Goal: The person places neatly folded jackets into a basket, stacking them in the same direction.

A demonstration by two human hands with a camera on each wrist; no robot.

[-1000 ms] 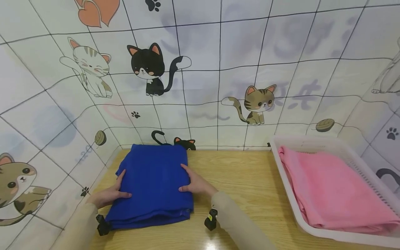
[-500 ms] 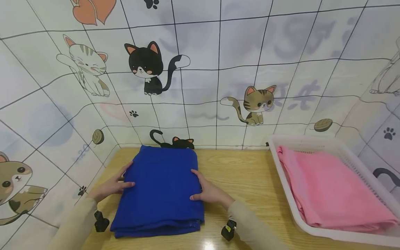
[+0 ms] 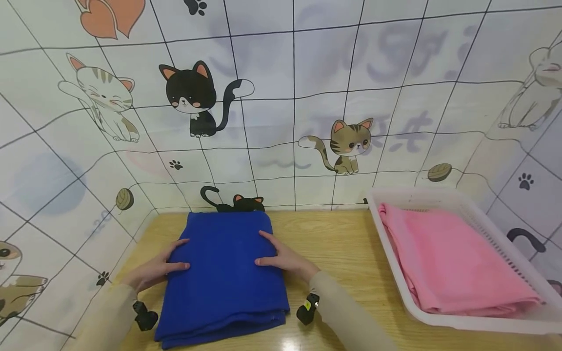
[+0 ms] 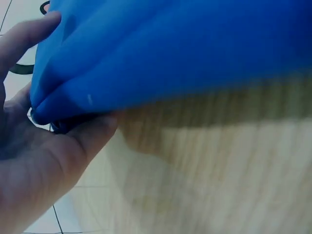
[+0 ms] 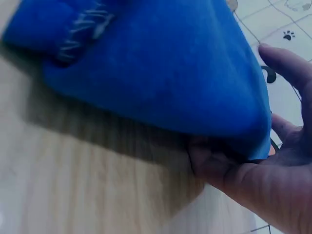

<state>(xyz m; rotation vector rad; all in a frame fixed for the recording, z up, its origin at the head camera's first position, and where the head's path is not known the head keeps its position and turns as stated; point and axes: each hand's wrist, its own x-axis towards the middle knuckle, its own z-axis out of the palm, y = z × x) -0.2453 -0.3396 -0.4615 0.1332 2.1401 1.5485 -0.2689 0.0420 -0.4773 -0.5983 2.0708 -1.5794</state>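
A folded blue cloth (image 3: 226, 278), stacked in several layers, lies between my two hands on the left part of the table. My left hand (image 3: 153, 268) grips its left side, and my right hand (image 3: 285, 258) grips the right side across from it. Fingertips of both hands show on the top layer in the head view. Up close in the left wrist view, a finger of the left hand (image 4: 44, 161) reaches under the blue edge. The right hand (image 5: 263, 180) likewise has fingers tucked beneath the cloth. Shadow runs along the cloth's lower edge in both wrist views.
A white plastic basket (image 3: 391, 263) stands at the right, with a folded pink cloth (image 3: 456, 258) inside. Wood-grain tabletop (image 3: 333, 239) stretches between it and the blue cloth. A cat-print wall covering (image 3: 272, 122) encloses the back and sides.
Both hands have shifted the blue cloth a little to the right and toward me, away from the back wall. The head view has turned slightly right. The basket stays put.
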